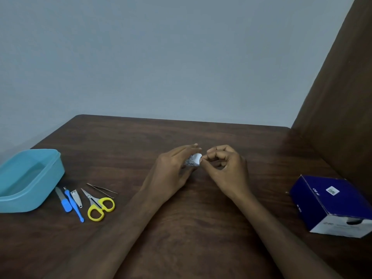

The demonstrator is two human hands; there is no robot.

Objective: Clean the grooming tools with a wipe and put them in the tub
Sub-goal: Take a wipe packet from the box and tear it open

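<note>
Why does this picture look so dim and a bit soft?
Head view: low, even light, no glare; the dark wooden table swallows detail. The small white printed packet between the left hand and right hand is too blurred to read. Wide-angle lens slants the brown panel at right.

small white wipe packet [193, 160], apparently pinched between both hands; tools beside tub.
</note>
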